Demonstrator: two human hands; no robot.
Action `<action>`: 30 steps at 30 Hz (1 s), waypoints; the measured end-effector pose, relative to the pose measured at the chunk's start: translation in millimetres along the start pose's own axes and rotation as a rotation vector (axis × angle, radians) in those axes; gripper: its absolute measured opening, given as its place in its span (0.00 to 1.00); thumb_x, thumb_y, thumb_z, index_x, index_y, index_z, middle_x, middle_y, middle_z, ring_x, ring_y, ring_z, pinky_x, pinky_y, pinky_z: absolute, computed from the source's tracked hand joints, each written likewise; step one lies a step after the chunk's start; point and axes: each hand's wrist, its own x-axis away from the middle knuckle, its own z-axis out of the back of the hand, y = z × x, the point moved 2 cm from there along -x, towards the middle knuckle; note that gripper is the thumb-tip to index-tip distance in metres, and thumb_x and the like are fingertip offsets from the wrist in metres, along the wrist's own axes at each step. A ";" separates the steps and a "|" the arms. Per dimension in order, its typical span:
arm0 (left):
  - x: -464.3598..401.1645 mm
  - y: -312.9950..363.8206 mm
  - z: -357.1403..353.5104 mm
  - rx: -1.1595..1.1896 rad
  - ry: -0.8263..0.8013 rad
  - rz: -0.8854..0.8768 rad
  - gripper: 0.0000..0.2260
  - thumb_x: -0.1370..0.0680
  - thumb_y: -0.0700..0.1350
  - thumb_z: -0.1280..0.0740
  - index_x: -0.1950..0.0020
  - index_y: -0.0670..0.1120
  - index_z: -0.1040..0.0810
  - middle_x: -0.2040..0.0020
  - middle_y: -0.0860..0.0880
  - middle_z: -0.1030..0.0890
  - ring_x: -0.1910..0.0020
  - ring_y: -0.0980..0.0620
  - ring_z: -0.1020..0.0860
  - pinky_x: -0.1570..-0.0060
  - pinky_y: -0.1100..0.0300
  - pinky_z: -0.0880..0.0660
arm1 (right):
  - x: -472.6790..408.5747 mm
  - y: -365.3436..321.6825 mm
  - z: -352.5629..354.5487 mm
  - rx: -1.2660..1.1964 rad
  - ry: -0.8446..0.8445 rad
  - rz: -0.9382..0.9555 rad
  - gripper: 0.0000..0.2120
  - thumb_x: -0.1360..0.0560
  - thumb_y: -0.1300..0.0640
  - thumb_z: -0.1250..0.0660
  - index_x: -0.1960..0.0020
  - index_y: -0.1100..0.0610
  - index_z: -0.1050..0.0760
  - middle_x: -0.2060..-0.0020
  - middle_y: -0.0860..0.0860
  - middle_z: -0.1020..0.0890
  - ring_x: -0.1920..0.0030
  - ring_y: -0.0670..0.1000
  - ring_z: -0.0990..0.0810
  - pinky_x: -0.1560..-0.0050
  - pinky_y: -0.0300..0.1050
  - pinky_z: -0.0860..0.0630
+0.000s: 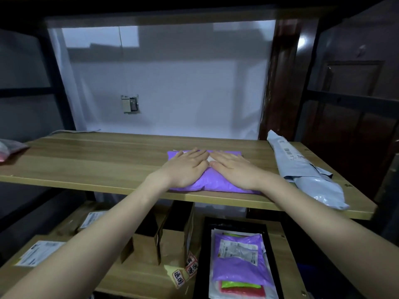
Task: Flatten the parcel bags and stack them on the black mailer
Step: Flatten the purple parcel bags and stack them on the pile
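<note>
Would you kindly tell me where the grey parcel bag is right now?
In the head view, the grey parcel bag lies at the right end of the upper wooden shelf, right of the purple bag.

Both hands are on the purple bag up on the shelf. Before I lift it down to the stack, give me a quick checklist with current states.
1. Left hand and right hand flat on purple bag: ok.
2. Bag fully flattened: not ok, near edge looks puffy.
3. Bag fully on upper shelf: ok.
4. Black mailer below in view, stack on it: ok.
5. Grey parcel clear of hands: ok.
6. Stack squared: cannot tell.
</note>
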 end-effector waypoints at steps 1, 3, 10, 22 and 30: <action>0.6 -0.1 -0.7 -0.004 -0.008 -0.001 0.22 0.17 0.50 0.57 0.22 0.48 0.50 0.22 0.54 0.50 0.23 0.56 0.54 0.26 0.54 0.58 | 0.1 -0.2 0.0 0.000 -0.002 0.000 0.26 0.19 0.44 0.56 0.23 0.51 0.50 0.23 0.47 0.48 0.23 0.46 0.52 0.24 0.53 0.56; 1.0 -0.4 -1.7 -0.008 -0.024 -0.002 0.22 0.17 0.51 0.57 0.22 0.49 0.51 0.22 0.54 0.51 0.23 0.57 0.55 0.26 0.54 0.58 | 0.2 -0.4 0.1 0.010 -0.002 -0.001 0.25 0.18 0.45 0.56 0.23 0.51 0.50 0.23 0.47 0.49 0.23 0.46 0.52 0.24 0.52 0.56; -0.4 -2.1 -5.3 -0.016 -0.061 -0.001 0.23 0.17 0.51 0.58 0.22 0.50 0.53 0.22 0.54 0.53 0.23 0.57 0.56 0.26 0.53 0.60 | -0.6 2.4 -1.9 0.028 -0.045 0.004 0.26 0.19 0.44 0.58 0.23 0.51 0.52 0.23 0.47 0.51 0.23 0.46 0.55 0.24 0.53 0.57; 1.4 -2.7 -13.1 -0.017 -0.077 0.008 0.22 0.17 0.51 0.59 0.22 0.50 0.55 0.22 0.54 0.54 0.23 0.58 0.57 0.26 0.54 0.62 | 0.6 1.7 -1.5 0.028 -0.061 0.003 0.25 0.19 0.44 0.58 0.23 0.49 0.52 0.23 0.47 0.51 0.23 0.45 0.55 0.24 0.52 0.58; 4.1 -1.2 -15.0 -0.106 -0.107 0.008 0.22 0.17 0.49 0.60 0.23 0.48 0.57 0.22 0.52 0.56 0.23 0.56 0.58 0.25 0.50 0.61 | -0.5 1.2 -2.0 0.051 -0.092 -0.003 0.25 0.19 0.44 0.58 0.23 0.48 0.53 0.23 0.47 0.52 0.23 0.45 0.56 0.25 0.51 0.61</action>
